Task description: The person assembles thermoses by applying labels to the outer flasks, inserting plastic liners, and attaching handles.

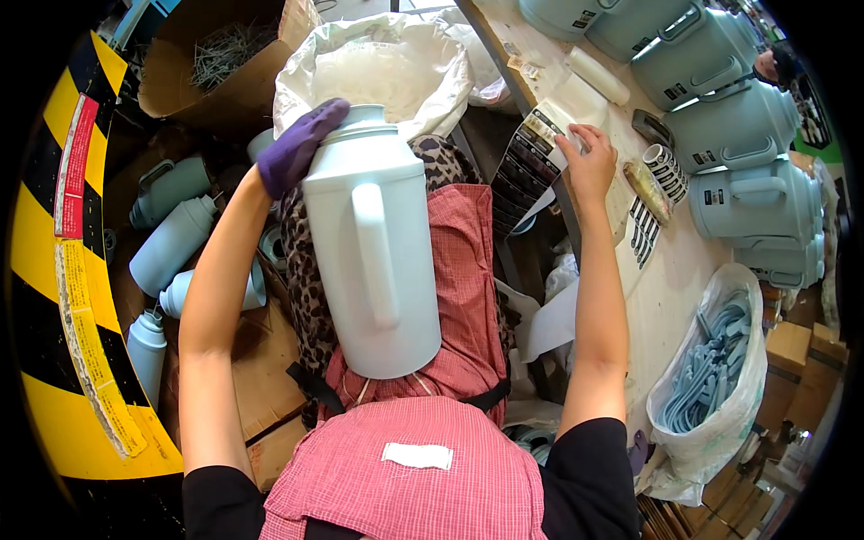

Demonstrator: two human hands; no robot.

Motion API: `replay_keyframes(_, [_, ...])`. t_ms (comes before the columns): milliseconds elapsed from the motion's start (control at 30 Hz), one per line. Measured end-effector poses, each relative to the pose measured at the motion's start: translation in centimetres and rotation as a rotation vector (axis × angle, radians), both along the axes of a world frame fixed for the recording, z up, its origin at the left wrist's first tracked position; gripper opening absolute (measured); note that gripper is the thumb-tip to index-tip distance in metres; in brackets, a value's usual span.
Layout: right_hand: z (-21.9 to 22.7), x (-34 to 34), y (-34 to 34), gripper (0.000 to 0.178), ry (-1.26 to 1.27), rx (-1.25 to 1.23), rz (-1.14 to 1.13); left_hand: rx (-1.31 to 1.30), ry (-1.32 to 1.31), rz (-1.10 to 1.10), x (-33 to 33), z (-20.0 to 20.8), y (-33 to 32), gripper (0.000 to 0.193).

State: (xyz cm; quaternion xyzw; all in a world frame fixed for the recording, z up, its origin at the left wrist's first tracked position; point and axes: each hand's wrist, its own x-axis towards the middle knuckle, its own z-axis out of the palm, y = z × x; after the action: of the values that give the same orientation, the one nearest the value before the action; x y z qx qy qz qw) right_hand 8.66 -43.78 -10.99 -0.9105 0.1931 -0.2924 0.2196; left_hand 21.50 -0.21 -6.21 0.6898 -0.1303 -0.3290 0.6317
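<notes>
A pale blue jug body with a side handle lies across my lap, its neck pointing away from me. My left hand, in a purple glove, grips it at the shoulder beside the neck. My bare right hand is at the table's edge, thumb and forefinger pinched at the top of a strip of black labels. The strip hangs down over the edge. Whether a label has come off its backing is too small to tell.
Several finished-looking jugs line the table's far right. A roll of tape and a label sheet lie nearer. A sack of blue handles stands right. Loose jug bodies lie left, behind a yellow-black striped post.
</notes>
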Motion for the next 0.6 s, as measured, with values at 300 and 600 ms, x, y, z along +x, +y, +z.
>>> replay_keyframes(300, [0.1, 0.3, 1.5, 0.025, -0.003, -0.132, -0.065, -0.283, -0.265, 0.477, -0.6, -5.0, 1.9, 0.044])
replay_keyframes(600, [-0.7, -0.6, 3.2, 0.015, -0.109, -0.487, -0.046, -0.261, -0.311, 0.61, -11.7, -5.5, 6.6, 0.03])
